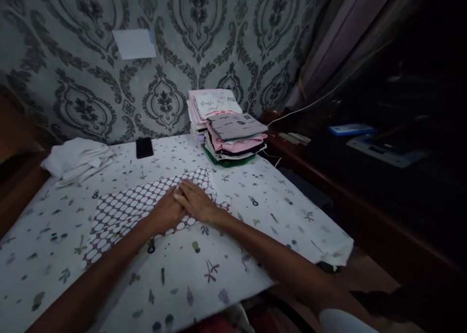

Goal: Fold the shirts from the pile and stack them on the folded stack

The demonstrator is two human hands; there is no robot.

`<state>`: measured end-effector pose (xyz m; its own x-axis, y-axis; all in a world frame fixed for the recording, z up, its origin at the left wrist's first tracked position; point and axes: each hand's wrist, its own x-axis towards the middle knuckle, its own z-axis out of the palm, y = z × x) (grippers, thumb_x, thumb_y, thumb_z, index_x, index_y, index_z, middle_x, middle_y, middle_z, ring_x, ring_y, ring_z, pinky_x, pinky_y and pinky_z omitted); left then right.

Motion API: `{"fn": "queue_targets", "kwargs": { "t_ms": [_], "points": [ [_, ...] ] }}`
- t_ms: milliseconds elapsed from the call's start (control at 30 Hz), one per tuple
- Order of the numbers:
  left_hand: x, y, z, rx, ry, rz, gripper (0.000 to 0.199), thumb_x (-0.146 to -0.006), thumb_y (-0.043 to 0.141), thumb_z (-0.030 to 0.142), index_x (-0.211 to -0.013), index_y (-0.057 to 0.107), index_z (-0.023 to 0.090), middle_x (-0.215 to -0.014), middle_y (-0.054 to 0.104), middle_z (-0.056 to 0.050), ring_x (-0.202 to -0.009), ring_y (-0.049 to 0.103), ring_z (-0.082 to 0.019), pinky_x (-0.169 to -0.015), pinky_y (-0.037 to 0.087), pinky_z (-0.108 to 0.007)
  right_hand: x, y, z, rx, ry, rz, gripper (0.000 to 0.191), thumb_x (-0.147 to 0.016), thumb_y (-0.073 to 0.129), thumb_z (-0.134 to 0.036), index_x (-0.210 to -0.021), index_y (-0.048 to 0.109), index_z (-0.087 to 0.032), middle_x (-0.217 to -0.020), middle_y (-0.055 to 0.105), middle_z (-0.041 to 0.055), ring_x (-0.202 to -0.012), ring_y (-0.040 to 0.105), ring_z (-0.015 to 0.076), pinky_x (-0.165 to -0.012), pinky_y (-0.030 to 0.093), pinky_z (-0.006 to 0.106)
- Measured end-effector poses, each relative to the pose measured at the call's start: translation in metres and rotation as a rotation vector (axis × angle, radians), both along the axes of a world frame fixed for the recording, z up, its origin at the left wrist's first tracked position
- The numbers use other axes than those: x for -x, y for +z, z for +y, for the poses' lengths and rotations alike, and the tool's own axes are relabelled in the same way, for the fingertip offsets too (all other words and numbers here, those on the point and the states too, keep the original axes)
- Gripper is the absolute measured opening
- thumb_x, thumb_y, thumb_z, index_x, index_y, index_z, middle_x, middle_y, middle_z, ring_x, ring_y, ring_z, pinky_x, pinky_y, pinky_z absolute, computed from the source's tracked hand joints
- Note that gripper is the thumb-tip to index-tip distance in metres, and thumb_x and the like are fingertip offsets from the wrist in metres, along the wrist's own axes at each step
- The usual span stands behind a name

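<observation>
A white cloth with a red and dark lattice pattern [127, 206] lies flat on the table's printed white cover. Both hands rest on its right half and overlap each other. My left hand [168, 209] lies palm down, its fingertips partly covered by the other hand. Over them lies my right hand [195, 201], with its thumb and fingers spread a little and nothing held in it. Behind the hands stands a stack of folded clothes and packets [233, 129], pink, grey, white and green.
A crumpled white cloth [78, 158] lies at the table's back left, with a black phone [144, 148] to its right. A dark red wooden ledge [350, 201] runs along the right side. A white cable [314, 103] crosses there. Patterned wallpaper rises behind.
</observation>
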<state>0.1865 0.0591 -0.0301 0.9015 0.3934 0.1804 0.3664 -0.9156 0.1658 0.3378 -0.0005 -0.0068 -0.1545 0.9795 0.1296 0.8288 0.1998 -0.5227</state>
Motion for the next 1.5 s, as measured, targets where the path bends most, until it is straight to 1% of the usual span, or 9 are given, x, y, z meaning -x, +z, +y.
{"fn": "queue_targets", "kwargs": {
  "t_ms": [133, 333, 533, 700, 833, 967, 1067, 1300, 1500],
  "points": [
    [0.01, 0.003, 0.0, 0.02, 0.076, 0.1, 0.054, -0.104, 0.035, 0.046, -0.151, 0.042, 0.018, -0.162, 0.036, -0.016, -0.151, 0.029, -0.026, -0.122, 0.023, -0.054, -0.012, -0.018, 0.008, 0.001, -0.093, -0.053, 0.066, -0.105, 0.026, -0.052, -0.15, 0.042, -0.007, -0.16, 0.037, 0.0192, -0.151, 0.028, 0.0281, -0.124, 0.022, 0.049],
    [0.035, 0.003, -0.004, -0.02, 0.146, 0.13, 0.055, -0.106, 0.028, 0.05, -0.149, 0.045, 0.02, -0.163, 0.034, -0.013, -0.152, 0.029, -0.024, -0.123, 0.02, -0.049, -0.013, -0.035, 0.012, -0.054, -0.09, -0.146, 0.064, -0.105, 0.028, -0.048, -0.149, 0.045, -0.005, -0.158, 0.039, 0.0218, -0.15, 0.03, 0.0299, -0.123, 0.023, 0.053],
    [0.076, 0.0, -0.006, -0.03, 0.24, 0.112, 0.059, -0.105, 0.022, 0.056, -0.154, 0.038, 0.027, -0.163, 0.035, -0.009, -0.151, 0.031, -0.022, -0.123, 0.018, -0.048, -0.015, -0.047, 0.016, -0.137, -0.088, -0.266, 0.065, -0.103, 0.03, -0.051, -0.15, 0.045, -0.009, -0.158, 0.041, 0.0181, -0.149, 0.034, 0.0294, -0.121, 0.029, 0.052],
    [0.123, 0.002, 0.0, 0.061, 0.365, 0.082, 0.059, -0.104, 0.024, 0.057, -0.154, 0.039, 0.027, -0.163, 0.037, -0.007, -0.149, 0.033, -0.022, -0.124, 0.018, -0.046, -0.017, -0.052, 0.016, -0.172, -0.066, -0.301, 0.069, -0.103, 0.026, -0.054, -0.148, 0.046, -0.007, -0.157, 0.042, 0.0197, -0.147, 0.037, 0.031, -0.12, 0.03, 0.053],
    [0.173, 0.018, 0.012, 0.174, 0.559, -0.096, 0.055, -0.102, 0.03, 0.054, -0.141, 0.054, 0.022, -0.152, 0.052, -0.01, -0.139, 0.047, -0.026, -0.118, 0.032, -0.045, -0.018, -0.056, 0.017, -0.208, -0.067, -0.303, 0.067, -0.103, 0.027, -0.055, -0.148, 0.047, -0.01, -0.156, 0.043, 0.0183, -0.146, 0.038, 0.0313, -0.12, 0.031, 0.053],
    [0.21, 0.037, 0.013, 0.288, 0.643, -0.273, 0.042, -0.097, 0.041, 0.049, -0.107, 0.068, 0.019, -0.107, 0.071, -0.008, -0.096, 0.065, -0.024, -0.085, 0.052, -0.035, -0.018, -0.06, 0.018, -0.228, -0.068, -0.323, 0.065, -0.102, 0.029, -0.054, -0.148, 0.047, -0.012, -0.156, 0.044, 0.0171, -0.146, 0.038, 0.0312, -0.119, 0.032, 0.052],
    [0.217, 0.041, 0.0, 0.381, 0.582, -0.195, 0.03, -0.093, 0.048, 0.044, -0.093, 0.066, 0.02, -0.088, 0.067, -0.003, -0.079, 0.06, -0.019, -0.071, 0.048, -0.03, -0.019, -0.062, 0.018, -0.25, -0.065, -0.328, 0.064, -0.103, 0.029, -0.054, -0.147, 0.047, -0.011, -0.154, 0.046, 0.0181, -0.146, 0.039, 0.0309, -0.119, 0.032, 0.052],
    [0.216, 0.039, -0.022, 0.282, 0.541, -0.039, 0.021, -0.094, 0.044, 0.036, -0.083, 0.056, 0.022, -0.091, 0.06, -0.004, -0.088, 0.056, -0.021, -0.079, 0.045, -0.032, -0.019, -0.059, 0.017, -0.241, -0.058, -0.326, 0.065, -0.103, 0.029, -0.053, -0.145, 0.05, -0.008, -0.154, 0.046, 0.0198, -0.145, 0.04, 0.0299, -0.12, 0.032, 0.049],
    [0.218, 0.046, -0.022, 0.243, 0.634, 0.013, 0.014, -0.091, 0.043, 0.031, -0.086, 0.053, 0.022, -0.091, 0.059, -0.004, -0.085, 0.057, -0.022, -0.077, 0.047, -0.035, -0.018, -0.058, 0.017, -0.235, -0.059, -0.332, 0.064, -0.102, 0.03, -0.051, -0.145, 0.051, -0.007, -0.154, 0.046, 0.0203, -0.145, 0.04, 0.0311, -0.119, 0.033, 0.052]
  ]
}}
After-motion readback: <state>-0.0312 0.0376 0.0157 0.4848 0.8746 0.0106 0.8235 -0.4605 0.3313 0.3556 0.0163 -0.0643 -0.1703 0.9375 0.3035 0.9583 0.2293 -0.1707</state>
